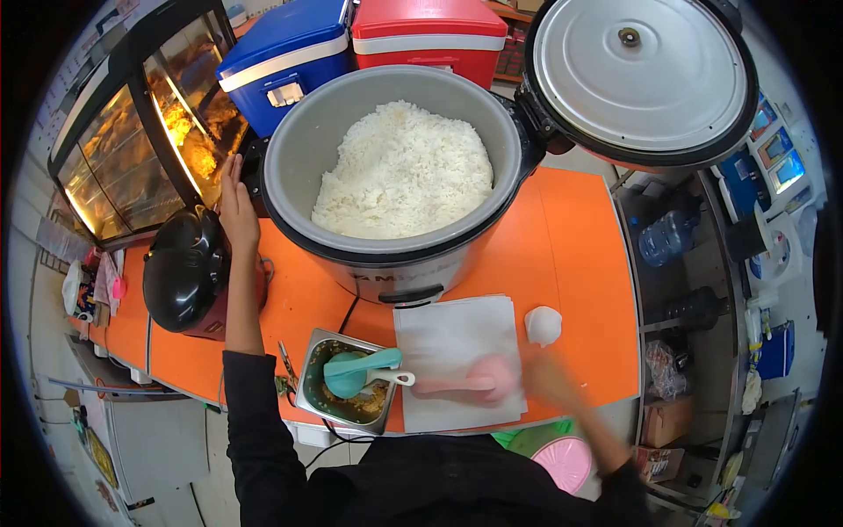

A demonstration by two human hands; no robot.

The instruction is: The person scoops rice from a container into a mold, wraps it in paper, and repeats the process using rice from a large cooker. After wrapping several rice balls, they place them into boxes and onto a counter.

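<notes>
A large rice cooker (391,255) stands with its lid (645,75) swung open to the right, and a mound of cooked white rice (404,171) fills much of its pot. My left hand (237,209) rests against the cooker's left side by the handle, fingers stretched out. Smeared by motion, my right hand (551,379) is over the table's right front, and its fingers cannot be made out. Just left of it a blurred pink scoop (492,379) is over a stack of white paper sheets (452,325). A small white rounded object (543,325) sits right of the paper.
A metal container (307,386) at the front holds a teal ladle (345,376) and a white-handled utensil. At left are a smaller black cooker (183,268) and a lit food display (132,149). Blue (285,53) and red (430,35) cool boxes stand behind the rice cooker.
</notes>
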